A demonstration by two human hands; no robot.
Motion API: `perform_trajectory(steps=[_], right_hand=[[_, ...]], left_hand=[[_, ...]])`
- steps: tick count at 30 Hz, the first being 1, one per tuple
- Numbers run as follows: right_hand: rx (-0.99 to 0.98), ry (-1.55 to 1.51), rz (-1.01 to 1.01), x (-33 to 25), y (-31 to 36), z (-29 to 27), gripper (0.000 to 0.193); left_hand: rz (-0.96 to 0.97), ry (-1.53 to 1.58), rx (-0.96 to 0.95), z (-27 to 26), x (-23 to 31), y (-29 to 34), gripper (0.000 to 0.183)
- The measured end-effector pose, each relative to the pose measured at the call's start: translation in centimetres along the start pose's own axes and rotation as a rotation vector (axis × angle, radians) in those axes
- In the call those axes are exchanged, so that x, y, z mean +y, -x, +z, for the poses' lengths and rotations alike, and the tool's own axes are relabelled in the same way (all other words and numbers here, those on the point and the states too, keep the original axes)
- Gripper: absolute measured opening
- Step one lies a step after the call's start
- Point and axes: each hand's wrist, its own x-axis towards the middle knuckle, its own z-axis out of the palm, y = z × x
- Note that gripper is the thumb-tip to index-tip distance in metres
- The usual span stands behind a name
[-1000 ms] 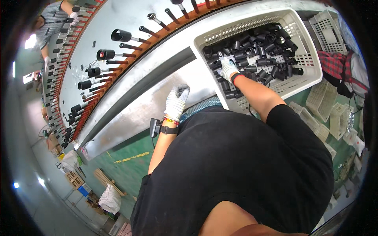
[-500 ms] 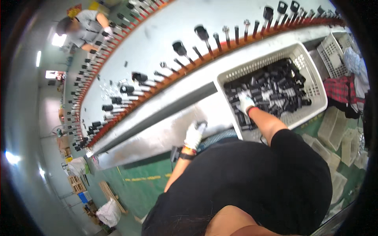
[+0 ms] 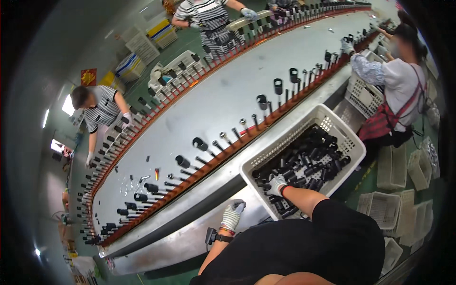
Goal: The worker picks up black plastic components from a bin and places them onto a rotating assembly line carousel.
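Note:
My right hand (image 3: 277, 185), in a pale glove with a red band at the wrist, is down among black sockets (image 3: 311, 170) in a white plastic basket (image 3: 350, 148). Its fingers are bent against the sockets, and what they grip is partly hidden. To the left, over the metal ledge (image 3: 190, 232), my left hand (image 3: 232, 216) is held with curled fingers, in a striped white glove with grey tips. Something small and grey may be in it; I cannot make it out. A black strap with a small box (image 3: 212, 236) circles that wrist.
A curved line of upright pegs (image 3: 223, 156) carrying black and chrome sockets runs along the grey table (image 3: 199, 111). One co-worker (image 3: 396, 76) stands beyond the basket; others (image 3: 102, 109) work across the table. White crates (image 3: 392, 168) stand on the floor at right.
My view has swung, bringing more co-workers into sight. My right hand stays in the basket, now nearer its left side, and my left hand stays curled over the ledge.

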Motion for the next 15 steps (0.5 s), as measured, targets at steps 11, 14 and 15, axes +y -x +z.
perform_trajectory(steps=[11,14,15], right_hand=[[0.097,-0.252,0.096,-1.1,-3.4,3.1,0.034],[0.174,-0.591,0.057,-2.0,0.8,-2.4,0.028],[0.252,-0.898,0.067,-2.1,2.6,-3.5,0.023]], left_hand=[[0.241,-0.266,0.001,4.2,5.6,-2.9,0.024],[0.528,-0.486,0.160,4.2,4.5,-3.6,0.042],[0.631,-0.572,0.130,4.2,5.7,-3.7,0.047]])
